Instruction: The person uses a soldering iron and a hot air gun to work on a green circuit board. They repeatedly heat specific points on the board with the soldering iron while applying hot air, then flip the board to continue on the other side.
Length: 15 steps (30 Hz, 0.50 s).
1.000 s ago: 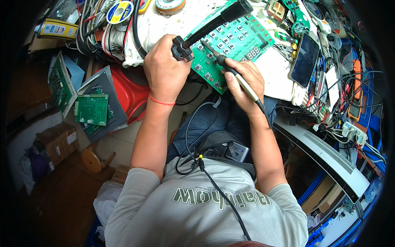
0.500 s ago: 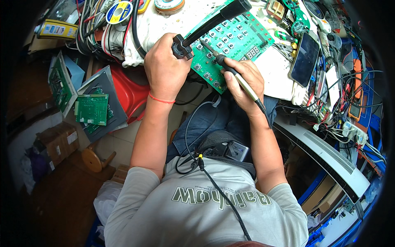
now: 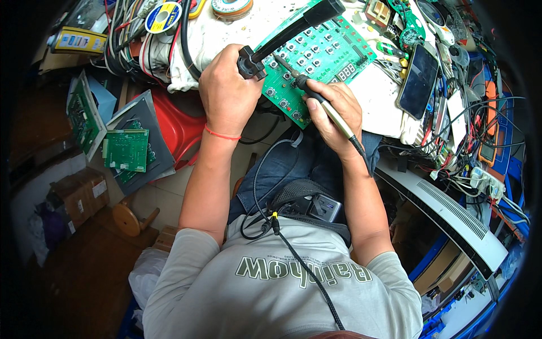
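Observation:
A large green circuit board (image 3: 316, 76) carries several push buttons and a digit display (image 3: 346, 71). In my right hand (image 3: 337, 110) is a soldering iron (image 3: 330, 110), gripped like a pen. Its tip reaches the upper left part of the board, beside a push button; whether it touches cannot be told. My left hand (image 3: 228, 87) is closed at the board's left edge, around the lower end of a black tool with a collar and a long shaft (image 3: 291, 35). The shaft slants up and right over the board. My left fingertips are mostly hidden.
A solder spool (image 3: 164, 17) and a wire spool (image 3: 232, 8) lie at the back left near bundled cables. On the right are a phone (image 3: 418, 82), tangled wires and an orange meter (image 3: 489, 127). More circuit boards (image 3: 125, 150) stand by a red stool (image 3: 175, 127) at left.
My left hand and the collar of the black tool have shifted very slightly right. The soldering iron and the circuit board look the same.

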### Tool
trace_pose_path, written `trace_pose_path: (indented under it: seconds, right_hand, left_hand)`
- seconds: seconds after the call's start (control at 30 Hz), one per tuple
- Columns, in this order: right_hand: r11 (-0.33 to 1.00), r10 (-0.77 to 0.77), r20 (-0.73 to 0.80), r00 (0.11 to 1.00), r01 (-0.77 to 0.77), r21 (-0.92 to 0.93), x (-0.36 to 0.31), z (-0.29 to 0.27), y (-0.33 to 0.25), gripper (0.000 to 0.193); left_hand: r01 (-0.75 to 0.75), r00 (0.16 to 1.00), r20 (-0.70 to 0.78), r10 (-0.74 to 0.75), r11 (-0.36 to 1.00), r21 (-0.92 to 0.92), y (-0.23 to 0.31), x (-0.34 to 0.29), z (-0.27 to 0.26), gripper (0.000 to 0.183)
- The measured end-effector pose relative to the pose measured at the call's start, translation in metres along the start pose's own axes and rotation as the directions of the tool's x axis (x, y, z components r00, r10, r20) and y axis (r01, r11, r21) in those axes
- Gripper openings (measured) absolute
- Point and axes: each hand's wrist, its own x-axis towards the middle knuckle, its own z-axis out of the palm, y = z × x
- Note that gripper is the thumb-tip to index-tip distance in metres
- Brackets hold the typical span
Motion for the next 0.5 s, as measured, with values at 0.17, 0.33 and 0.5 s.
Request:
trace_pose_path:
  seconds: [0.17, 0.33, 0.5]
  right_hand:
    - [1.0, -0.005, -0.006, 1.0, 0.005, 0.0, -0.0002, 0.0003, 0.0003, 0.033]
    - [1.0, -0.002, 0.005, 1.0, 0.002, -0.006, -0.0002, -0.0006, 0.0001, 0.033]
    - [1.0, 0.003, 0.005, 1.0, -0.003, 0.0, -0.0002, -0.0004, -0.0002, 0.033]
  left_hand:
    - [0.005, 1.0, 0.011, -0.005, 1.0, -0.001, 0.0007, 0.0012, 0.0003, 0.023]
    - [-0.014, 1.0, 0.004, 0.014, 1.0, -0.002, 0.0017, 0.0028, 0.0017, 0.022]
    - [0.002, 1.0, 0.027, -0.002, 1.0, 0.0, 0.0002, 0.0027, 0.0028, 0.022]
